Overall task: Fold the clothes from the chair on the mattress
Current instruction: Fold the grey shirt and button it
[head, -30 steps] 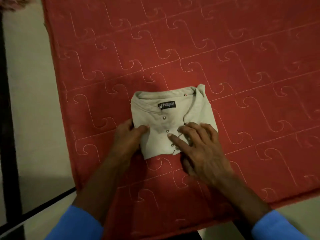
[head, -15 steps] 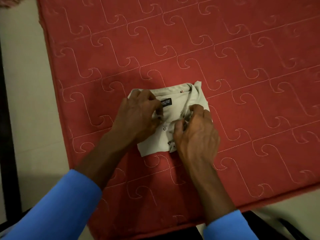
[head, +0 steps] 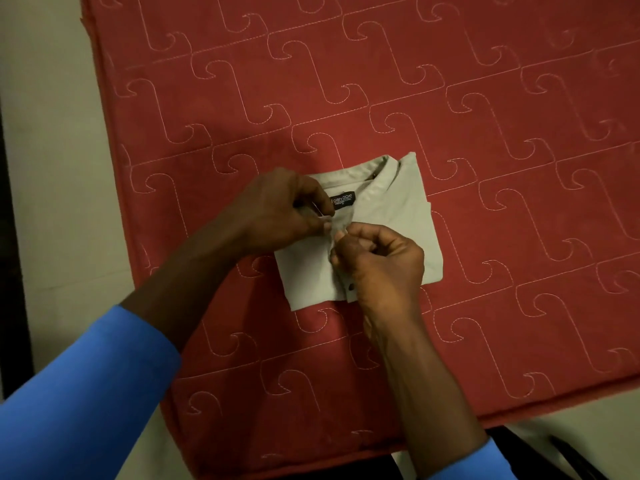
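near the middle of the red quilted mattress (head: 485, 168), whose cover is stitched with pale curling lines, lies a pale grey folded shirt (head: 398, 216). it is folded into a compact rectangle with the collar end away from the person and the front placket facing up. it rests flat, with red cover showing on every side. a small black label (head: 342, 199) with white lettering sits inside the collar. a dark round button (head: 351, 287) shows low on the placket, close to the near edge of the fold.

both hands meet over the placket. the left hand (head: 277, 209) comes in from the left with its fingers curled, thumb and fingertips pinching a bit of the shirt's cloth just beside the label. the right hand (head: 381, 265) reaches up from below, fingers curled toward the palm, thumb and forefinger pinching the placket's edge just under the left hand's fingertips. the two pinches nearly touch. the right hand covers the middle of the placket, so what lies beneath it cannot be told.

a bright blue sleeve (head: 79, 393) covers the left forearm, and a blue cuff (head: 460, 469) shows on the right arm at the bottom edge. pale floor (head: 52, 168) runs along the mattress's left side, with a dark vertical strip (head: 10, 237) at the far left. a dark shape (head: 554, 455) lies off the mattress's near right corner; what it is cannot be told.
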`<state>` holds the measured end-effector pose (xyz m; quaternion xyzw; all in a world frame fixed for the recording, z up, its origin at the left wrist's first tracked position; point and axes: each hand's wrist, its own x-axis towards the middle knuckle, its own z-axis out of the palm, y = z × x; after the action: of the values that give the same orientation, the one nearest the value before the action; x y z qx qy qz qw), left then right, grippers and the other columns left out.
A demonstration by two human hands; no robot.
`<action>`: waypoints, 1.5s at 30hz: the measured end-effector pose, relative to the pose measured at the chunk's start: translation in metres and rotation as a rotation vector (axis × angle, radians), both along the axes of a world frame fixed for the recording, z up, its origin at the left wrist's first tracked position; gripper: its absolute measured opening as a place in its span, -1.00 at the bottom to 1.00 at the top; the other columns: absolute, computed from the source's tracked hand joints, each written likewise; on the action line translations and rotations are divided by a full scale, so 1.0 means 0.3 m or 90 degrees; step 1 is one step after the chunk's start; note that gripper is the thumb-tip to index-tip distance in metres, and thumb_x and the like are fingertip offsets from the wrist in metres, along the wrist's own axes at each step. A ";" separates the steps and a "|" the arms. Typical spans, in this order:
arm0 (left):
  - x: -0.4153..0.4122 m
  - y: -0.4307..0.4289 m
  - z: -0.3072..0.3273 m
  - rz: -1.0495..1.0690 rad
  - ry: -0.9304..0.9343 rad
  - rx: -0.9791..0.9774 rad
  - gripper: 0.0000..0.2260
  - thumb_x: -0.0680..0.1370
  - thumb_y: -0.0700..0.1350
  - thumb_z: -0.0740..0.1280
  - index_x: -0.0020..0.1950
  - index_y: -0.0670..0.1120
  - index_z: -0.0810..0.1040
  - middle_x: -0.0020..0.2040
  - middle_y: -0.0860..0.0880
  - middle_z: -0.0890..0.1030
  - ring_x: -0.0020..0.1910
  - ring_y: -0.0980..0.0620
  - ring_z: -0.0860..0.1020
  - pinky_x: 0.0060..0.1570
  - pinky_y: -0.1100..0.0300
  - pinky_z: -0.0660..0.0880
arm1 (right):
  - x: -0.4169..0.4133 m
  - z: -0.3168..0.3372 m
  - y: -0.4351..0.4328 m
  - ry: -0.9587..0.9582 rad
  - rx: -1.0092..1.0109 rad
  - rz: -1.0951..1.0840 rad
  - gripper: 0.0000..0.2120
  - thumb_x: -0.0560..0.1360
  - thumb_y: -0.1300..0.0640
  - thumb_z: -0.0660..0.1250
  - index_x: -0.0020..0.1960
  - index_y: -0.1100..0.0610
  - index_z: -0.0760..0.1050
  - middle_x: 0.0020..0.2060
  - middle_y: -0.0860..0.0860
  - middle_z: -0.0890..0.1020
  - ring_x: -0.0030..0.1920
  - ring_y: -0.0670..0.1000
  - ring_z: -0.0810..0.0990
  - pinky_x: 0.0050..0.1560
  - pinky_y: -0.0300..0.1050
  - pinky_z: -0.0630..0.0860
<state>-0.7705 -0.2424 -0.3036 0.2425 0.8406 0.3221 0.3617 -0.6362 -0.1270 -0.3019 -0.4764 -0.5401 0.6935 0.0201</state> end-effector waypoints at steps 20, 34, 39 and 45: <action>0.108 0.045 -0.070 0.028 0.264 -0.008 -0.74 0.44 -0.04 0.40 0.12 0.11 0.70 -0.15 0.11 0.73 -0.06 0.05 0.68 0.30 -0.07 0.45 | -0.023 -0.082 -0.075 -0.055 0.276 -0.005 -0.82 0.49 0.25 0.46 0.03 0.04 0.63 -0.37 -0.17 0.68 -0.29 -0.20 0.66 -0.17 -0.35 0.54; 0.132 0.067 -0.049 0.090 0.168 0.016 -0.57 0.40 0.01 0.35 0.26 0.10 0.66 -0.04 0.15 0.73 -0.07 0.19 0.69 0.22 -0.12 0.55 | -0.026 -0.068 -0.081 -0.006 0.305 0.055 -0.62 0.52 0.35 0.39 0.29 0.09 0.49 -0.33 -0.13 0.66 -0.35 -0.15 0.66 -0.32 -0.43 0.47; 0.129 0.069 -0.048 0.116 0.162 0.023 -0.60 0.43 -0.04 0.40 0.27 0.09 0.67 -0.03 0.15 0.74 -0.12 0.26 0.68 0.21 -0.06 0.58 | -0.023 -0.063 -0.083 0.006 0.302 0.068 -0.55 0.53 0.35 0.36 0.35 0.04 0.44 -0.34 -0.07 0.65 -0.35 -0.11 0.65 -0.34 -0.37 0.50; 0.113 0.059 -0.058 0.065 0.190 0.001 -0.64 0.48 -0.11 0.47 0.26 0.11 0.65 -0.05 0.13 0.74 -0.09 0.23 0.68 0.15 0.03 0.60 | -0.014 -0.072 -0.057 -0.007 0.279 0.077 -0.68 0.55 0.29 0.41 0.27 0.06 0.54 -0.26 -0.13 0.69 -0.28 -0.18 0.68 -0.28 -0.40 0.53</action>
<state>-0.7367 -0.2248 -0.3210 0.2448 0.8959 0.3012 0.2160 -0.6404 -0.1440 -0.3234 -0.4308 -0.7055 0.5572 0.0784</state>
